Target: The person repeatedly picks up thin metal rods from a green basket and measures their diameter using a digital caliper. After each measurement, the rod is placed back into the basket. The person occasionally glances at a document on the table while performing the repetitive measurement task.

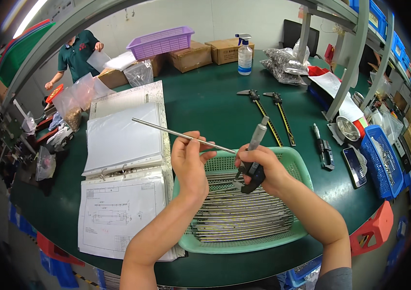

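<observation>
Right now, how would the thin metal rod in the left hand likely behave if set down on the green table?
The rod looks round and smooth, so it would probably roll. It stays straight though the left hand holds it near one end, so likely stiff. Its bare metal may slip in a loose grip.

- The scene is evenly and brightly lit from overhead; a strip lamp (pixel 27 18) is seen at the upper left rim.
- Only soft, short shadows are cast on the green table (pixel 205 106).
- Glare is caught on the thin metal rod (pixel 166 129) and on the plastic bags (pixel 283 65).
- Strong fisheye bending is shown in the shelf posts (pixel 358 58), and the corners are blacked out.
- The centre is rendered sharp; detail is smeared toward the rim.
</observation>
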A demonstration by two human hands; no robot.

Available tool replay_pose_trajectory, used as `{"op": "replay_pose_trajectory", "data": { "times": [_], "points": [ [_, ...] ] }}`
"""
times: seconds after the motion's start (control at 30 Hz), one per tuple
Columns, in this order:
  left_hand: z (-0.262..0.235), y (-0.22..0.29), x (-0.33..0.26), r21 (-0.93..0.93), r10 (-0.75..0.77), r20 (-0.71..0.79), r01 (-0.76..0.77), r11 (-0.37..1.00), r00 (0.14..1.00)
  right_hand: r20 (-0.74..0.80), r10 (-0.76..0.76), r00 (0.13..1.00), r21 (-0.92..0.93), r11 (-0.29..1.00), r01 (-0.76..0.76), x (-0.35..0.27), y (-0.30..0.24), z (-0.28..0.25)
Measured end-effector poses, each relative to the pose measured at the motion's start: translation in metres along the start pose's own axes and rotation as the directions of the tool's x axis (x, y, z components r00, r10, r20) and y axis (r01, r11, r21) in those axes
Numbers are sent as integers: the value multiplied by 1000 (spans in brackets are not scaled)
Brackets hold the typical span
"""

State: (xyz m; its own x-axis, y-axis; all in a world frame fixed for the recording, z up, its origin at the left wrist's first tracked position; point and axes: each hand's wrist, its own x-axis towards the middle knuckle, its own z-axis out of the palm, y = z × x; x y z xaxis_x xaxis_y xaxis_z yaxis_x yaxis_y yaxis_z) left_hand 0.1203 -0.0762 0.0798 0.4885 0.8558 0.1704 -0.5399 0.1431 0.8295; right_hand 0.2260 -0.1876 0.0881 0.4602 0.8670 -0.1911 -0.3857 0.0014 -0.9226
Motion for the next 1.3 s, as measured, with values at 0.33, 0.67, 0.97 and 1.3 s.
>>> {"op": "replay_pose_trajectory", "data": {
  "times": [0.33, 0.67, 0.97, 1.3],
  "points": [
    [-1, -2, 3, 19, -8, 63, 6, 1000, 998, -42, 27, 999, 103, 994, -22, 0, 13, 5],
    [2, -2, 2, 27, -27, 148, 24, 999, 989, -105, -9, 994, 156, 987, 26, 0, 6, 7],
    [6, -2, -3, 144, -182, 340, 140, 980, 923, -150, -126, 981, 24, 991, 131, -4, 3, 6],
    [7, -4, -5, 117, -194, 413, 160, 980, 890, -113, -145, 983, 373, 911, 177, -7, -30, -17]
  ]
}}
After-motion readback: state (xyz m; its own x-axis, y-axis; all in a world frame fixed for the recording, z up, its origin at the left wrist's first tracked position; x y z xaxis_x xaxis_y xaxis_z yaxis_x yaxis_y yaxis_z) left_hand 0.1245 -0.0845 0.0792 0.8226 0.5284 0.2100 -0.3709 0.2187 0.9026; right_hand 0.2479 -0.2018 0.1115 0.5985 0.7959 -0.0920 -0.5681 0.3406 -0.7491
